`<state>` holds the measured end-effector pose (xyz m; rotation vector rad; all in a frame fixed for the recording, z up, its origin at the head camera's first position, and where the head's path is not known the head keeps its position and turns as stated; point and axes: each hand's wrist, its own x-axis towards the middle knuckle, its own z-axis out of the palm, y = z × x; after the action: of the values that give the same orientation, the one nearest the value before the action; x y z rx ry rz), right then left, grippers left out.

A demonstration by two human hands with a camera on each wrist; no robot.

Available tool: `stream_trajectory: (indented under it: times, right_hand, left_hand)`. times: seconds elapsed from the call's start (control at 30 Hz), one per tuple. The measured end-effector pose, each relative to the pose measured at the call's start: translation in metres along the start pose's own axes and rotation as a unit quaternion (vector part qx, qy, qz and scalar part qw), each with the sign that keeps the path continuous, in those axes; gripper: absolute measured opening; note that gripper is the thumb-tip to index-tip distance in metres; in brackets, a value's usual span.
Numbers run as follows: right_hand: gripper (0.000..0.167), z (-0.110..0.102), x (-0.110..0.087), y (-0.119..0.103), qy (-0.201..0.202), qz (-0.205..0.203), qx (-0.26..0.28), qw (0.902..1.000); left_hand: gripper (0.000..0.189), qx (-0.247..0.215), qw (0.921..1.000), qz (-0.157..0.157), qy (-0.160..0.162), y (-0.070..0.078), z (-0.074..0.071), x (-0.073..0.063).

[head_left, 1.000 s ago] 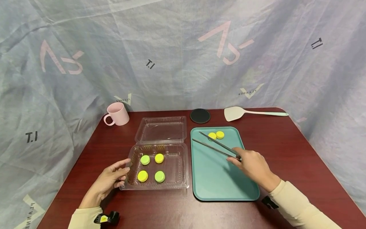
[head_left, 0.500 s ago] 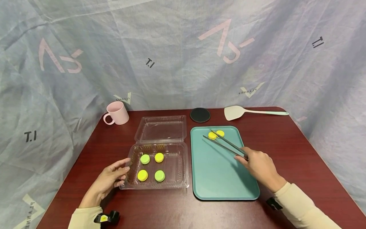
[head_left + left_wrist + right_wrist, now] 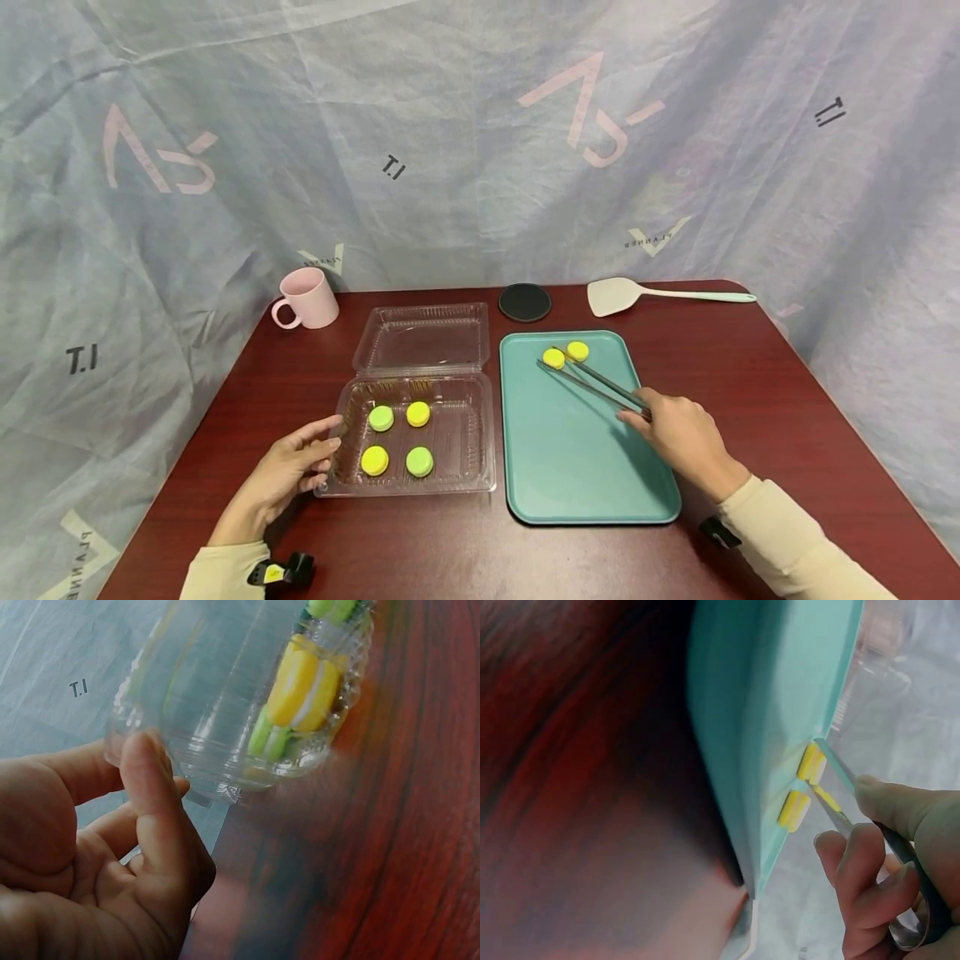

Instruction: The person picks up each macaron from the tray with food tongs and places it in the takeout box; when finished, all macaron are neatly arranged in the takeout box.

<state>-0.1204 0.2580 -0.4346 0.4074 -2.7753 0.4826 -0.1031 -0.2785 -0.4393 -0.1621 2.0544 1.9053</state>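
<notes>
My right hand (image 3: 678,433) holds metal tongs (image 3: 611,385) over the green tray (image 3: 577,475). Their tips stand either side of the left yellow macaron (image 3: 553,358); the right wrist view shows this macaron (image 3: 811,761) between the two arms. A second yellow macaron (image 3: 577,351) sits just beyond it on the tray. At the left, my left hand (image 3: 285,467) pinches the side rim of a clear plastic container (image 3: 457,490), thumb against fingers in the left wrist view. Inside lie two green macarons (image 3: 381,418) and two yellow macarons (image 3: 375,460), spaced apart.
The container's hinged lid (image 3: 423,342) lies folded back behind it. Along the back of the table are a pink mug (image 3: 311,300), a black round coaster (image 3: 525,302) and a white spatula (image 3: 615,297). A grey cloth (image 3: 480,167) hangs behind.
The tongs have shifted right and down to the left yellow macaron, their tips now around it, and that macaron has moved slightly left, away from the other. My left hand stays put.
</notes>
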Motion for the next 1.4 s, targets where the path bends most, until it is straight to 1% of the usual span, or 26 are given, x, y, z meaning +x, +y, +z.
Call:
stream_trajectory:
  times: [0.1,0.33,0.47,0.7,0.93,1.13,1.2,1.4]
  right_hand:
    - [0.028,0.0005,-0.0013,-0.0003,-0.002,0.000,0.002,1.0000]
    - [0.027,0.0017,0.0013,-0.0003,0.006,-0.004,-0.011,0.9999]
    - [0.029,0.0022,-0.0002,-0.0003,0.006,-0.005,-0.009,0.9999]
    - [0.025,0.0009,-0.0034,-0.0003,0.002,0.003,0.001,1.0000]
    - [0.026,-0.0005,-0.0030,-0.0019,0.001,-0.001,0.003,1.0000]
    - [0.023,0.0003,-0.0033,-0.0041,0.013,-0.014,0.006,0.9998]
    - [0.023,-0.0001,-0.0035,-0.0053,0.015,-0.015,0.006,0.9997]
    - [0.024,-0.0007,-0.0030,-0.0069,0.032,-0.026,0.004,0.9991]
  left_hand:
    - [0.061,0.001,1.0000,0.000,-0.002,0.0004,0.0000,-0.0004]
    - [0.061,-0.001,1.0000,-0.005,0.007,0.0013,0.0013,-0.0008]
    - [0.061,-0.001,1.0000,-0.004,0.008,0.0008,0.0015,-0.0003]
    - [0.061,-0.003,1.0000,0.001,0.000,-0.0002,0.0006,0.0014]
    - [0.060,-0.003,0.9999,-0.006,0.008,-0.0028,0.0005,0.0013]
    - [0.061,0.001,1.0000,-0.004,0.004,-0.0062,-0.0002,0.0001]
    - [0.061,-0.004,0.9999,-0.007,0.009,-0.0068,0.0001,0.0003]
    - [0.060,-0.002,1.0000,0.002,0.005,-0.0054,-0.0003,0.0019]
